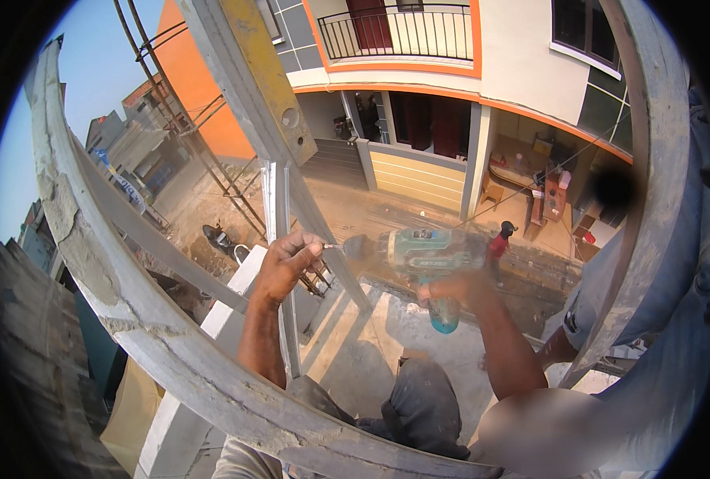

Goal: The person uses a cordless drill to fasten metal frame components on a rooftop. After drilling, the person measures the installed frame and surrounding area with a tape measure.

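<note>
A teal cordless drill, somewhat blurred, lies level across the middle of the view. My right hand is closed round its handle. The black chuck faces left and carries a slim metal bit. At the bit's far end, my left hand pinches the tip between thumb and fingers; whether a screw sits there is too small to tell. Just behind that hand stands a pale metal channel. A yellow spirit level with a round hole rests along the slanting grey beam above.
A curved grey frame bar crosses below my arms; another upright stands at right. Beside it are someone's jeans. My dark-trousered knee is over a concrete ledge. Far below, a person in red is on the street.
</note>
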`<state>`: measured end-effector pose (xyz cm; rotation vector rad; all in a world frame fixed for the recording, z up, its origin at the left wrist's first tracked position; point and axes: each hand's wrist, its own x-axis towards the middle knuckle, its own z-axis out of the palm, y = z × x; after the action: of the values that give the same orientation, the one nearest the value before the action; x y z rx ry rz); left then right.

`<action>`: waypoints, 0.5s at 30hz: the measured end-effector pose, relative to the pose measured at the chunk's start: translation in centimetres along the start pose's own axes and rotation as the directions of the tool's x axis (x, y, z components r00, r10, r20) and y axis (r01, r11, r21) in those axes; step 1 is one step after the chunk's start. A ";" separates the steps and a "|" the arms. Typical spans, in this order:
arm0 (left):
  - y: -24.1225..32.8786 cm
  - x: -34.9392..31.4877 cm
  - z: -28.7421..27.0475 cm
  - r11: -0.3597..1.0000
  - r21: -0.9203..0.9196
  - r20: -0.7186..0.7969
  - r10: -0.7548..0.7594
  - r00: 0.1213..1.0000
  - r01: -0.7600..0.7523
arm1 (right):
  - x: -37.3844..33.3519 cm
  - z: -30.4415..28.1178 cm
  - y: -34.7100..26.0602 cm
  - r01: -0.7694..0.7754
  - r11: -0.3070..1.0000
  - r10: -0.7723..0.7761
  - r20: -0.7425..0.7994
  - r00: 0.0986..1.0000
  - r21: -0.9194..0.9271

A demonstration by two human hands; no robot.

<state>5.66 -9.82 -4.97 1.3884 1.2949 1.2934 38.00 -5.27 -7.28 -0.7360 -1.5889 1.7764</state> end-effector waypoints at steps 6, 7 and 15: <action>-0.3 0.6 1.6 0.927 -0.375 -0.065 -0.003 0.998 -0.022 | 0.3 1.5 1.9 0.124 0.988 -0.124 -0.012 0.992 0.091; -0.2 0.7 1.9 0.919 -0.394 -0.101 -0.023 0.995 -0.019 | 0.5 2.0 2.3 0.119 0.984 -0.119 -0.004 0.993 0.136; 2.5 1.9 -0.2 0.883 0.459 -0.621 0.395 0.677 -0.094 | 2.1 4.0 1.7 0.152 0.967 -0.140 -0.076 0.987 0.202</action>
<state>5.68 -8.26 -2.23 1.4226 2.0252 1.9612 33.46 -6.28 -8.49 -0.5541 -1.3563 1.7613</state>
